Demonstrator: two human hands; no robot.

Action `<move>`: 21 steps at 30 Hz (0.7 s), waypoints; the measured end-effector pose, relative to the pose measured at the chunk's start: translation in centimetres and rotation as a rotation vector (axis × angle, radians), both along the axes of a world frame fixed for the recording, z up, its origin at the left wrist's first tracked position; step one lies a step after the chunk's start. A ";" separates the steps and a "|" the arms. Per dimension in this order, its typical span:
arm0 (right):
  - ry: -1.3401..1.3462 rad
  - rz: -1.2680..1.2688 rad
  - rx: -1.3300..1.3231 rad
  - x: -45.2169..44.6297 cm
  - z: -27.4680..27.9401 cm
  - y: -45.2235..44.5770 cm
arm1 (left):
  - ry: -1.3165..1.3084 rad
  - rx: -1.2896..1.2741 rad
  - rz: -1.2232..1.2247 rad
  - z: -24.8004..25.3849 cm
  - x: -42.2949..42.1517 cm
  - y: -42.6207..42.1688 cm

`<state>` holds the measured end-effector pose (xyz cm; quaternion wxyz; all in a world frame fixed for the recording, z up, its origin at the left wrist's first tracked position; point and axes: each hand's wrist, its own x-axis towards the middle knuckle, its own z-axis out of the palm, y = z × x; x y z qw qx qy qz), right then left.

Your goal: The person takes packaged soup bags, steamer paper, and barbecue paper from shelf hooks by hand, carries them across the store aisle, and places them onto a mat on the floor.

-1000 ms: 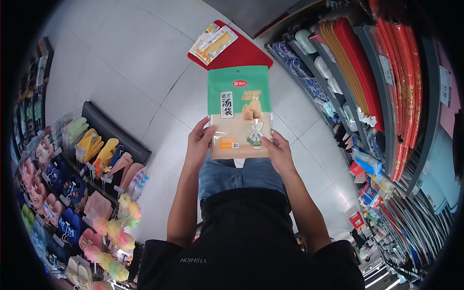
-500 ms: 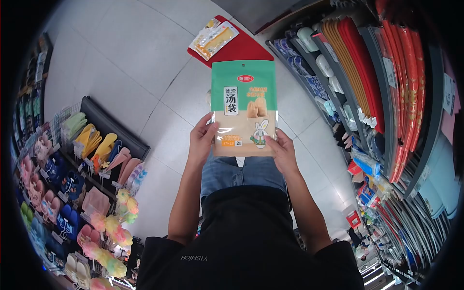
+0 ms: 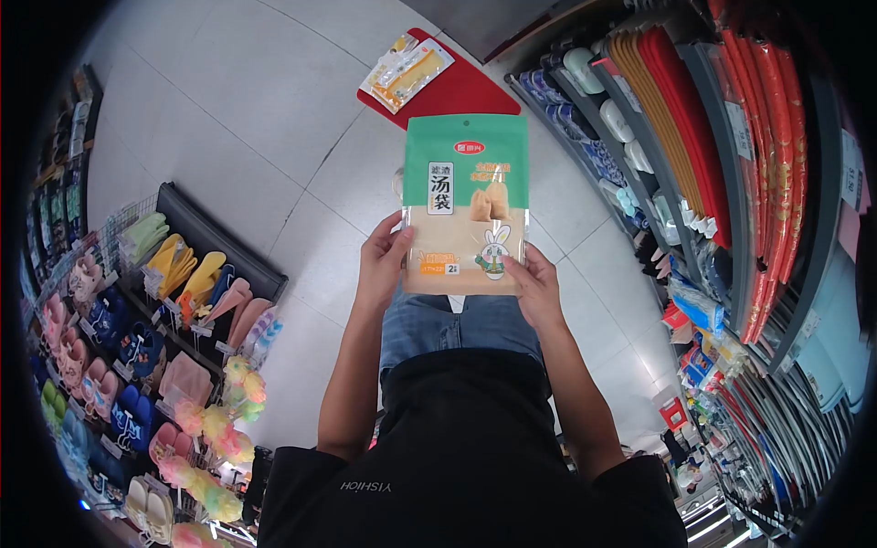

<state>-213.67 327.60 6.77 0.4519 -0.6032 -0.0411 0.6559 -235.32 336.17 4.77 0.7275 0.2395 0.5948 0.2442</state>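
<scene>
A green and beige packet of soup bags [image 3: 468, 205], printed with a white rabbit and Chinese lettering, is held upright before me with its front facing up at the camera. My left hand [image 3: 385, 256] grips its lower left edge, thumb on the front. On the lower right edge my right hand [image 3: 534, 281] is closed the same way, its thumb near the rabbit. The fingers behind the packet are hidden. Beyond its top edge, more flat packets [image 3: 411, 76] in white and yellow lie on a red surface [image 3: 475, 84].
Slippers and sandals [image 3: 137, 347] fill a rack on the left, with pastel fluffy flowers [image 3: 219, 425] at its near end. Shelving on the right holds red packaged goods [image 3: 767, 164], more slippers [image 3: 585, 151] and many hangers [image 3: 776, 438]. Grey floor tiles [image 3: 247, 100] run between.
The packet has shifted very slightly right and tilted a little, so the glare on it differs. Both hands keep their hold. The surroundings have moved slightly in view.
</scene>
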 end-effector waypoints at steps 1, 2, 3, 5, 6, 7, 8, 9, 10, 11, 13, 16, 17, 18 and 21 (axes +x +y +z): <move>-0.003 -0.005 0.007 -0.1 -0.1 -0.1 | 0.007 0.006 0.000 -0.2 0.0 -0.1; 0.002 -0.005 -0.003 -0.1 -0.3 -0.3 | 0.003 0.003 0.006 -0.3 0.0 -0.2; 0.007 -0.005 -0.015 0.0 -0.5 -0.5 | -0.001 -0.001 0.012 -0.3 0.2 -0.2; 0.010 -0.014 -0.026 -0.1 -0.7 -0.7 | -0.013 -0.020 0.017 -0.3 0.1 -0.2; 0.009 -0.024 -0.026 -0.2 -0.7 -0.7 | -0.021 -0.035 0.015 -0.3 -0.1 -0.2; 0.009 -0.033 -0.026 -0.3 -0.7 -0.7 | -0.028 -0.049 0.014 -0.2 -0.2 -0.2; 0.009 -0.034 -0.020 -0.4 -0.6 -0.7 | -0.019 -0.056 0.017 -0.1 -0.2 -0.1; 0.009 -0.035 -0.014 -0.4 -0.5 -0.6 | -0.010 -0.064 0.021 0.1 -0.1 -0.1; 0.009 -0.035 -0.008 -0.5 -0.5 -0.5 | -0.001 -0.071 0.024 0.3 -0.1 -0.2; 0.008 -0.033 -0.006 -0.5 -0.5 -0.5 | 0.018 -0.084 0.012 0.0 -0.4 -0.4; 0.006 -0.029 -0.003 -0.6 -0.7 -0.4 | 0.056 -0.111 -0.011 -0.6 -0.9 -0.6; 0.012 -0.019 -0.013 -0.7 -0.7 -0.1 | 0.006 -0.177 0.055 -0.5 -1.0 -0.5; 0.012 -0.013 -0.011 -0.8 -0.7 0.0 | 0.005 -0.189 0.068 -0.9 -1.2 -0.6; 0.013 -0.007 -0.010 -0.9 -0.7 0.0 | 0.003 -0.201 0.081 -1.6 -1.6 -0.9; 0.015 0.003 -0.013 -1.1 -1.0 0.3 | 0.051 -0.224 0.083 -4.5 -2.5 -2.0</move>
